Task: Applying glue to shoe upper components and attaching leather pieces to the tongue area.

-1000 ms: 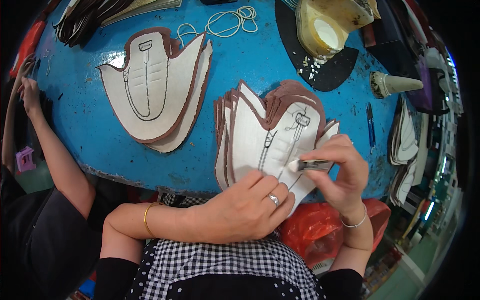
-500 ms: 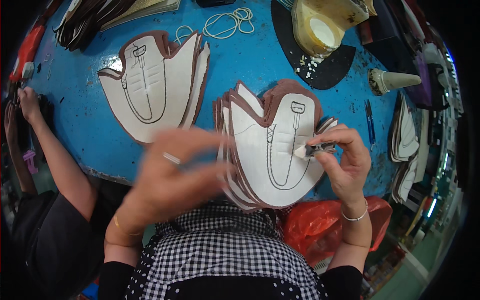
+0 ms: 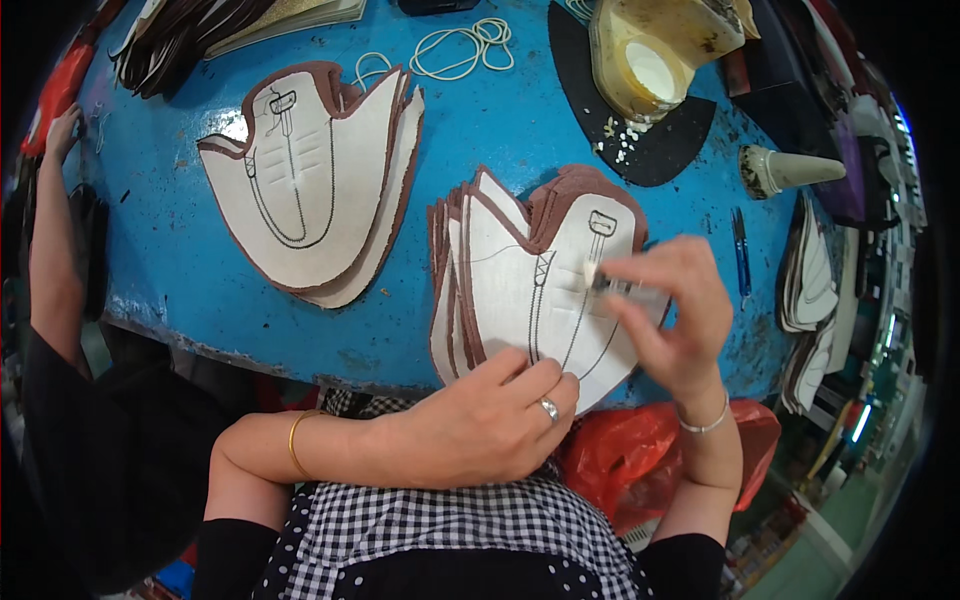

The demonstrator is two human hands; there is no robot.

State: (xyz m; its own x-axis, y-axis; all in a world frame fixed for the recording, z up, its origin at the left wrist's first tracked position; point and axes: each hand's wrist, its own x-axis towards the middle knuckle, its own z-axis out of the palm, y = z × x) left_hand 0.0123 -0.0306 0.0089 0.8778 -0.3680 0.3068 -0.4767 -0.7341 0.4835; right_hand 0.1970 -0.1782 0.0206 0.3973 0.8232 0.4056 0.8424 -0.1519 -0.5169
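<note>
In front of me lies a stack of brown-edged shoe-upper pieces (image 3: 500, 300), white side up, with black stitching in a long loop on the top one. My left hand (image 3: 485, 420), with a ring, is curled over the stack's near edge, its fingertips bent onto the top piece. Blurred by motion, my right hand (image 3: 680, 310) pinches a small dark clip with a whitish tip (image 3: 606, 282). That tip is at the upper middle of the top piece, near the stitched line. Further left lies a second stack of similar uppers (image 3: 315, 190), which neither hand touches.
At the back right, a stained yellowish container (image 3: 655, 75) with white contents stands on a black sheet (image 3: 675, 150). A cone-shaped nozzle (image 3: 795, 170) and a blue pen-like tool (image 3: 741, 255) lie right. White cord (image 3: 460, 55) lies behind. A co-worker's arm (image 3: 55, 270) reaches in at left.
My left hand has come down from the left onto the stack's near edge. My right hand has moved the clip's tip up the top piece. The co-worker's arm has shifted farther back.
</note>
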